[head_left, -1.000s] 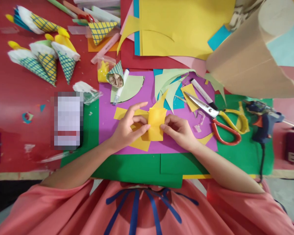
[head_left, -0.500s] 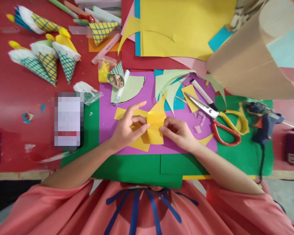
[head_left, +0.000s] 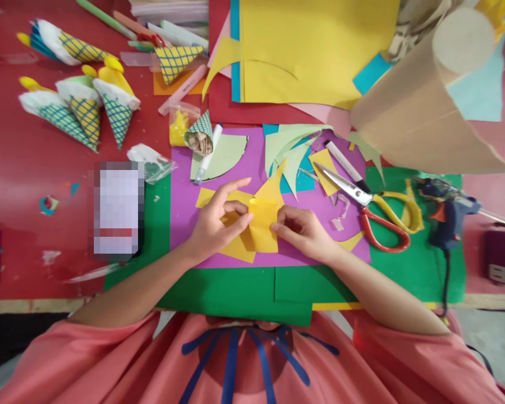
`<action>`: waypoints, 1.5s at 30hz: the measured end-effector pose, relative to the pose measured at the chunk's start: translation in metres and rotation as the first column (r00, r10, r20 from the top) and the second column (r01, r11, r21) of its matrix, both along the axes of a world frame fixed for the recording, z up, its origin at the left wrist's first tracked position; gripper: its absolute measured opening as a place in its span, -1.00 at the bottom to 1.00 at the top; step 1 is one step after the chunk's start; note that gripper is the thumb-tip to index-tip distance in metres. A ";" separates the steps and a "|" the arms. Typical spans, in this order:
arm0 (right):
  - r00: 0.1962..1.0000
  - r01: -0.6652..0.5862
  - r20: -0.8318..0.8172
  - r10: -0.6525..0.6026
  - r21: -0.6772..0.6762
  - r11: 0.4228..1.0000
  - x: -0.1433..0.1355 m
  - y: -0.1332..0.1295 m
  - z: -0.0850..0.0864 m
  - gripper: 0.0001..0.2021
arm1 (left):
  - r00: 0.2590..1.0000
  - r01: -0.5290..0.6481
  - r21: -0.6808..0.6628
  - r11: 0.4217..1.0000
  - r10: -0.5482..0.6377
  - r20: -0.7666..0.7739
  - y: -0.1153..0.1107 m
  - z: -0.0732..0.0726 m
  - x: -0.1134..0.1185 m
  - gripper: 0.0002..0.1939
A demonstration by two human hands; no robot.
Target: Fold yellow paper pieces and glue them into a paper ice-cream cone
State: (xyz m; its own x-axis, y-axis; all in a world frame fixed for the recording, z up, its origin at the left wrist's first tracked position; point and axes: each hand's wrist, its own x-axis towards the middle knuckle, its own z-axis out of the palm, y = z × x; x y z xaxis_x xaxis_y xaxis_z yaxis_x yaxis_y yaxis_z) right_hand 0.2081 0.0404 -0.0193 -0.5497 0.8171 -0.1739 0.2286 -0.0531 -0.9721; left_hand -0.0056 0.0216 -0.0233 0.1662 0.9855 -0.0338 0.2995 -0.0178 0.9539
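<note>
We are observing the left hand (head_left: pixel 216 224), forefinger raised, and the right hand (head_left: pixel 305 234) pinching opposite edges of a yellow paper piece (head_left: pixel 264 225), which is sitting between both grips; scissors (head_left: pixel 363 197) are lying rightward of them.

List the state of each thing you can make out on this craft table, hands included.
Left bare hand, pinching yellow sheet
Right bare hand, pinching yellow sheet
Small yellow paper sheet, held at both sides, slightly bent
Red-and-yellow-handled metal scissors, lying unheld
Dark blue plastic glue gun, lying down, power unclear
Green-and-blue checked paper cone, stuffed with crumpled paper
Clear plastic bag, holding yellow pieces
</note>
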 end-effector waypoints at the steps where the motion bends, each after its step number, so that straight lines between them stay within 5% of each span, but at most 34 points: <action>1: 1.000 -0.004 0.003 0.004 -0.004 1.000 0.000 0.000 0.000 -0.75 | 1.000 -0.001 -0.004 1.000 0.001 -0.003 0.000 0.000 0.000 -0.41; 18: 1.000 -0.014 -0.021 0.013 -0.043 0.999 0.001 0.001 -0.002 -0.75 | 0.997 -0.067 0.033 0.997 0.066 0.031 0.014 0.002 0.005 -0.55; 30: 0.974 0.090 -0.187 -0.125 -0.185 0.979 0.000 0.029 -0.001 -0.71 | 0.987 -0.159 0.111 0.981 0.157 0.029 0.041 0.006 0.017 -0.57; 36: 0.934 0.202 -0.244 -0.262 -0.245 0.948 0.001 0.037 -0.007 -0.74 | 0.999 -0.051 0.103 0.993 0.050 0.010 0.040 0.001 0.017 -0.70; 45: 0.953 0.189 -0.195 -0.233 -0.218 0.957 0.002 0.037 -0.008 -0.70 | 0.999 -0.013 0.105 0.994 0.016 -0.036 0.038 -0.007 0.016 -0.69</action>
State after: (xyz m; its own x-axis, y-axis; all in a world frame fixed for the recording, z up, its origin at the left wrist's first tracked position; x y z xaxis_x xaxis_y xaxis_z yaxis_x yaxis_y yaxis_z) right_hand 0.2106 0.0771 -0.0274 -0.4101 0.8807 -0.2370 -0.0226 -0.2696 -0.9627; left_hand 0.0107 0.0593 -0.0301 0.1524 0.9862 0.0639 0.3348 -0.1124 0.9356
